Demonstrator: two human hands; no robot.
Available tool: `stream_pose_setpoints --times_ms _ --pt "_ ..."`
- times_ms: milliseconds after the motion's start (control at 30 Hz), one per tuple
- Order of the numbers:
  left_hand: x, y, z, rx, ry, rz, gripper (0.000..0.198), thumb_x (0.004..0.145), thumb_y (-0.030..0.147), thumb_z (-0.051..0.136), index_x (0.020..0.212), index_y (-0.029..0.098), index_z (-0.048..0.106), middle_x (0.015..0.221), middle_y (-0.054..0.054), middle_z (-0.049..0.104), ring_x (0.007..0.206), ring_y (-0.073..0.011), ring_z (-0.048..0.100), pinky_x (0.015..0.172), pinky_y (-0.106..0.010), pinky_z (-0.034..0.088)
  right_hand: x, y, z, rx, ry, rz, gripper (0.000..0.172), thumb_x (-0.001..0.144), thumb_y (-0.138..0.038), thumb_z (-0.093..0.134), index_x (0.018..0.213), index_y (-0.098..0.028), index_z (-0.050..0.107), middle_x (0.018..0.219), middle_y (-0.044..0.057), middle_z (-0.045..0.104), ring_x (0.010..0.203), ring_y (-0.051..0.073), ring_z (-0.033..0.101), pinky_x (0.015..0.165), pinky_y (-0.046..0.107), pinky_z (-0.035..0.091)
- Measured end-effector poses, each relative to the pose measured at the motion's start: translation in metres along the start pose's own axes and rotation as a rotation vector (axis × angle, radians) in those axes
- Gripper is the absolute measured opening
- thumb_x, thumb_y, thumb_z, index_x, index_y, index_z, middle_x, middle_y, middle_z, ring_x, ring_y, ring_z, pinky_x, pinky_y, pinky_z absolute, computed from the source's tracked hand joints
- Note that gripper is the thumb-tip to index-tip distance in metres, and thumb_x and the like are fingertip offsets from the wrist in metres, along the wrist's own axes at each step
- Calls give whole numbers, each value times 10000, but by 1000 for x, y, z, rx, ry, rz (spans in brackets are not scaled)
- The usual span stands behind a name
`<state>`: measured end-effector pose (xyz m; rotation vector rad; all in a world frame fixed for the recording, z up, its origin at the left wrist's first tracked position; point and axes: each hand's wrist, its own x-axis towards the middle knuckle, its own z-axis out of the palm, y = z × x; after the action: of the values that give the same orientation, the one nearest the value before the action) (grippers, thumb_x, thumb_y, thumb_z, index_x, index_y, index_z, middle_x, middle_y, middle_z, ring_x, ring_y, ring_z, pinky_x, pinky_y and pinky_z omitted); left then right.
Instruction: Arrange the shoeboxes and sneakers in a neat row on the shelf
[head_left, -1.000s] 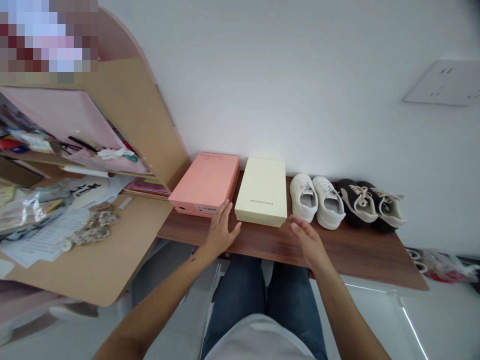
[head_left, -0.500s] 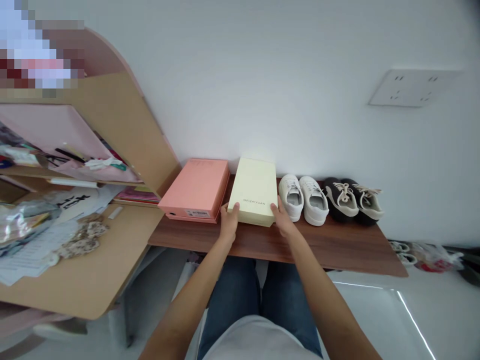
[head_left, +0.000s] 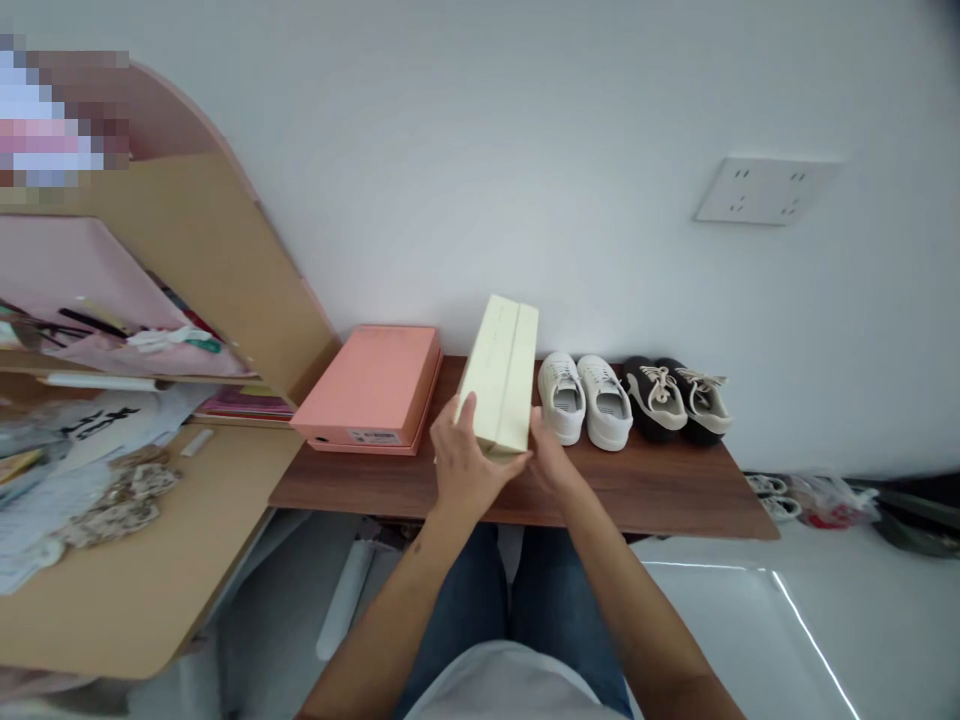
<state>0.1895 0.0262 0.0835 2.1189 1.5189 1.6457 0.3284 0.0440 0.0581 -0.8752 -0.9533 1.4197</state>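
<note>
A pale yellow shoebox is tipped onto its side between my hands, its long narrow side with the lid seam turned up. My left hand grips the near left part, thumb against the box and fingers along its near end. At the right near corner, my right hand is closed on the box, with some fingers hidden behind it. A pink shoebox lies lid-up on the brown wooden shelf to the left. White sneakers stand side by side just right of my right hand.
Black and cream shoes stand at the shelf's right part. On the left, a wooden desk holds papers and a patterned cloth. A plastic bag lies on the floor at right. A socket plate is on the wall.
The yellow shoebox has turned from lid-up onto its side. My left hand has moved round to its near end. The view has shifted slightly to the right.
</note>
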Motion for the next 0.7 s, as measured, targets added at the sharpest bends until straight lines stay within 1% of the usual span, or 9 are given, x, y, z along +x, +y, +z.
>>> stream_pose_setpoints --times_ms 100,200,267,333,367,400,467,567,700 --pt "-4 3 -5 -74 -170 64 1047 726 420 811 1554 193 211 1425 -187 504 1345 -332 482 1117 -513 398 -7 -5 0 185 -4 77 760 833 -792 509 1345 -240 611 1317 81 674 1294 298 570 1072 470 479" --pt "-16 -16 -10 -114 -437 32 831 809 391 728 1523 236 332 1437 -138 541 1334 -289 517 1132 -474 397 -15 12 -18 181 221 93 700 797 -596 714 1408 -296 547 1333 38 665 1201 269 631 970 416 553" --pt "-29 -36 -14 -50 -515 -47 720 789 397 740 1443 259 474 1486 -124 511 1393 -326 452 1178 -537 312 -23 31 -34 118 386 124 724 788 -553 734 1438 -322 513 1315 26 673 1155 263 653 908 410 579" --pt "-44 -56 -16 2 -428 -210 745 739 417 779 1414 245 517 1547 -143 438 1454 -374 351 1191 -591 246 -32 48 -48 14 437 142 702 800 -608 693 1415 -303 550 1296 43 685 1179 282 640 921 444 571" --pt "-49 -65 -16 -23 -367 -313 801 724 422 788 1440 229 487 1561 -159 412 1457 -377 345 1183 -585 266 -35 54 -52 -46 421 136 694 803 -649 666 1388 -286 584 1297 54 685 1218 294 617 963 468 549" --pt "-53 -73 -15 -79 -325 -412 854 721 422 790 1473 216 442 1558 -171 412 1442 -367 374 1169 -562 306 -38 59 -55 -108 387 122 698 802 -689 643 1360 -270 614 1309 64 679 1268 304 583 1019 490 512" --pt "-55 -87 -11 -241 -318 -553 901 723 411 787 1504 207 386 1497 -170 489 1366 -321 487 1133 -494 384 -39 63 -58 -231 303 89 735 785 -743 625 1331 -252 642 1355 75 651 1365 311 498 1130 515 405" --pt "-45 -101 -3 -398 -354 -613 821 725 388 784 1453 205 451 1370 -137 604 1277 -275 569 1118 -437 404 -31 59 -54 -372 202 48 793 753 -747 661 1372 -253 606 1450 68 574 1440 295 409 1210 499 280" --pt "-25 -112 10 -439 -310 -620 751 718 362 793 1391 190 507 1319 -132 631 1256 -253 582 1117 -409 401 -11 49 -49 -412 148 14 780 781 -720 649 1404 -255 572 1455 59 570 1450 269 398 1222 467 256"
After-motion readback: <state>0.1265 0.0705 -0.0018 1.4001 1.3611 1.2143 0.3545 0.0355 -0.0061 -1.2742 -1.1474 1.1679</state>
